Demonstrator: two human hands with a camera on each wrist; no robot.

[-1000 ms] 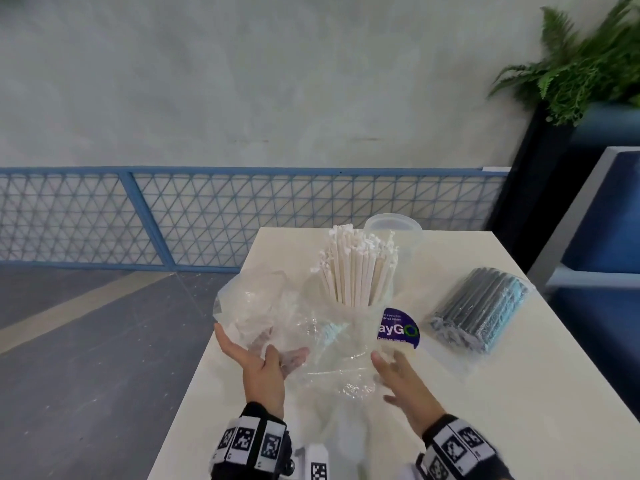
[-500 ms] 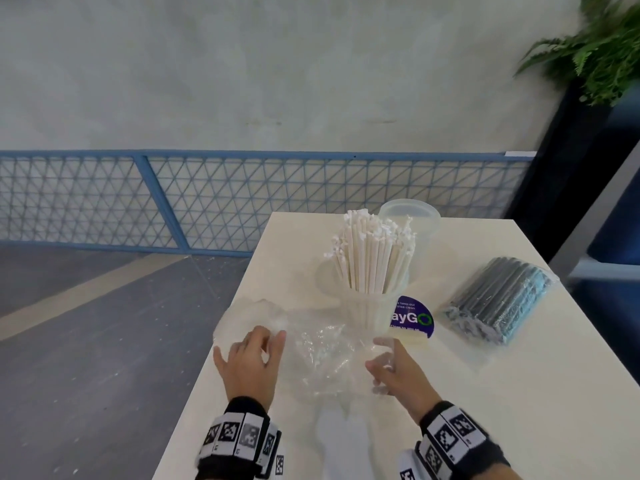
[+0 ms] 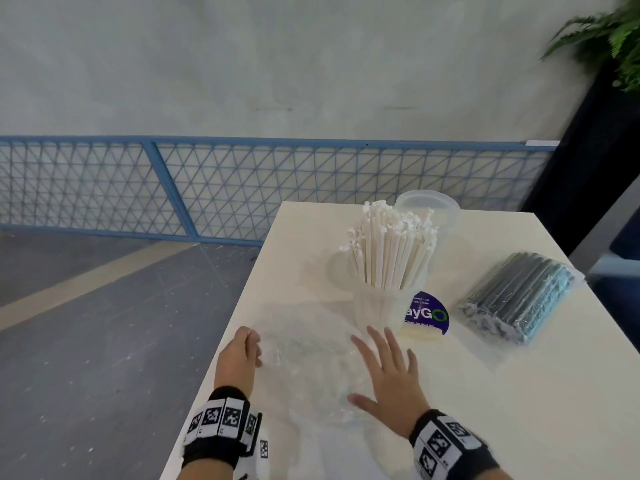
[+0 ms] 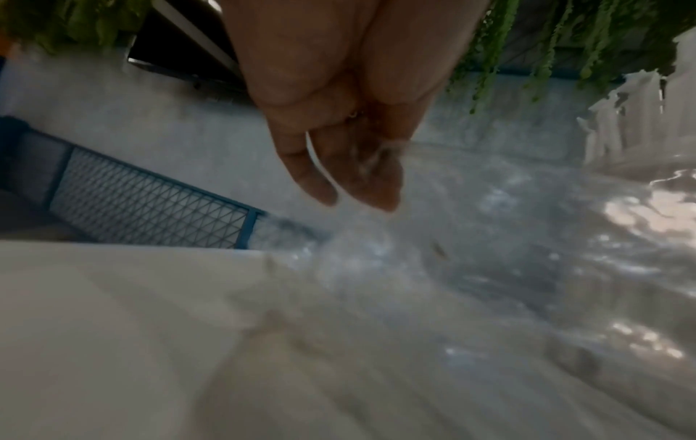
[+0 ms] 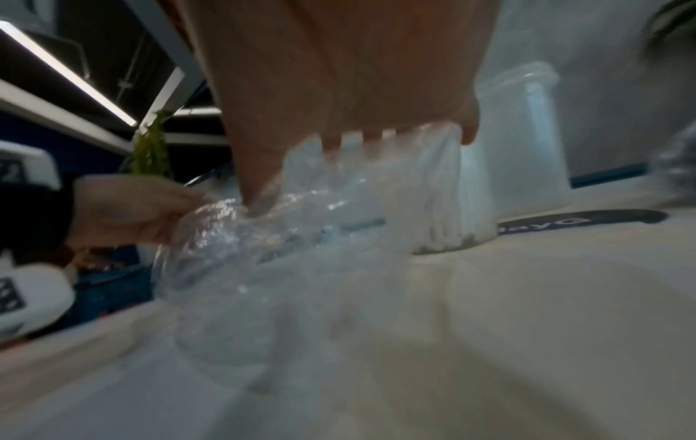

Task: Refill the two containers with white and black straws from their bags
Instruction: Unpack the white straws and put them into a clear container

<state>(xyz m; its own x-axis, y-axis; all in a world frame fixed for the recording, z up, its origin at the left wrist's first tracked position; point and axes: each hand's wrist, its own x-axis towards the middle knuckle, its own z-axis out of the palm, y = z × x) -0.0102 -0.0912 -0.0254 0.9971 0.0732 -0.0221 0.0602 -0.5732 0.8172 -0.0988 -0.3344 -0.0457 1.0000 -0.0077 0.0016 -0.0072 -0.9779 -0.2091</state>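
A clear container packed with white straws stands mid-table. Behind it is an empty clear container. The sealed bag of black straws lies to the right, untouched. An empty clear bag lies crumpled on the table in front of the white straws. My left hand has curled fingers and holds the bag's left edge. My right hand lies flat with spread fingers and presses on the bag's right part.
A purple round sticker sits on the white table beside the full container. The table's left edge runs just by my left hand. A blue mesh fence and a potted fern stand beyond.
The empty bag was raised and puffed between both hands. It now lies low on the table, and my right hand has spread flat on it. My left hand has curled at its edge.
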